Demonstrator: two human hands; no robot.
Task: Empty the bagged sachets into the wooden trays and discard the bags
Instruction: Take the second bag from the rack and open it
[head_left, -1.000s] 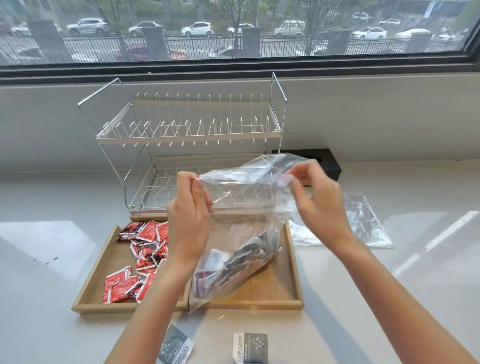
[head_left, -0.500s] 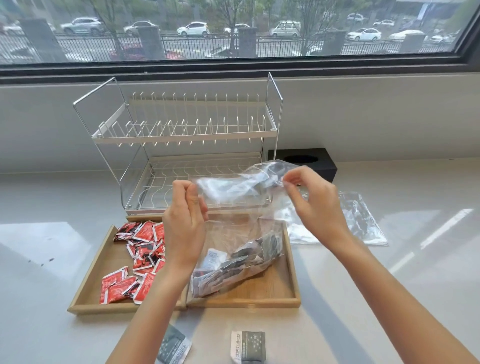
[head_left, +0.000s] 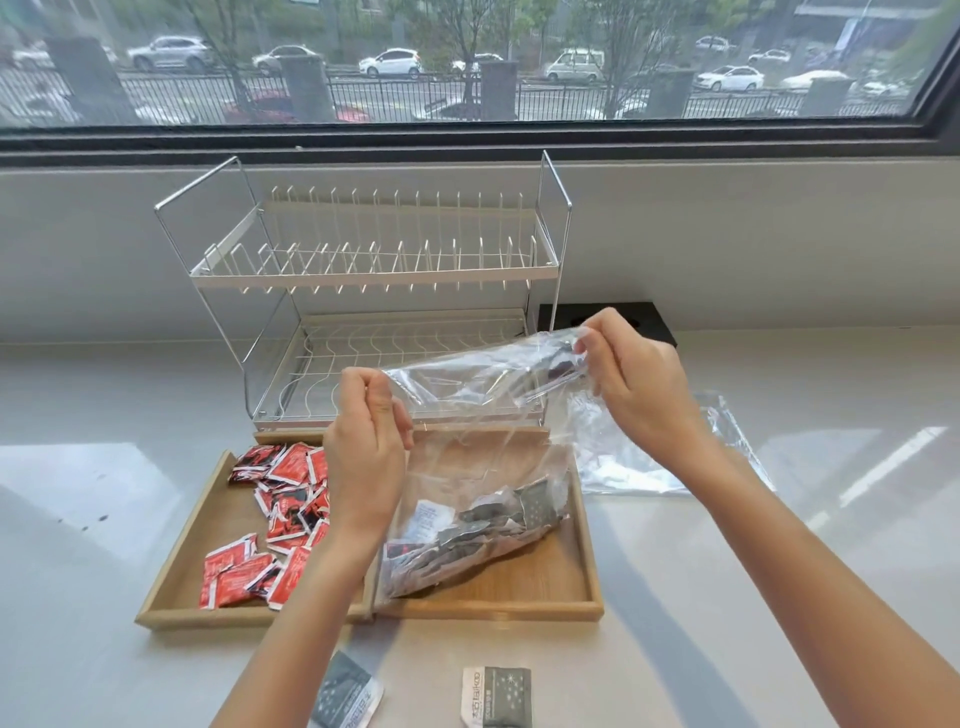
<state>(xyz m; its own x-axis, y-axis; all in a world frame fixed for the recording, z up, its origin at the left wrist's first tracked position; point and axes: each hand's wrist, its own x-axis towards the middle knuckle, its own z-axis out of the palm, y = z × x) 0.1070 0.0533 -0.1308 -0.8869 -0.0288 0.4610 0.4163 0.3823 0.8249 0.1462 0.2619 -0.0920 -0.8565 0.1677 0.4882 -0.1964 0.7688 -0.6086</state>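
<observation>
1. The left wooden tray (head_left: 171, 577) lies near the front edge of the white counter (head_left: 78, 519), and red sachets (head_left: 280, 514) are scattered loose across its right half.
2. Behind the trays, toward the counter's back edge, stands a white two-tier wire dish rack (head_left: 374, 270).
3. The left hand (head_left: 363, 452) is raised over the seam between the two trays, with thumb and fingers pinched on the left end of the mouth of a clear plastic bag (head_left: 467, 457).
4. The bag hangs from both hands, its top stretched between them; its lower end rests in the right wooden tray (head_left: 587, 571), which touches the left tray side by side. Grey sachets (head_left: 483, 535) are heaped inside the bag at its bottom.
5. Two grey sachets lie loose at the counter's front edge: one (head_left: 345, 696) below the left forearm, another (head_left: 496, 696) just right of it.
6. The right hand (head_left: 634, 384) pinches the right end of the bag's mouth, held higher than the left.
7. A flat, empty clear bag (head_left: 649, 462) lies on the counter just right of the right tray, partly hidden by the right wrist.
8. A black box (head_left: 649, 322) sits at the back edge, behind the right hand.
</observation>
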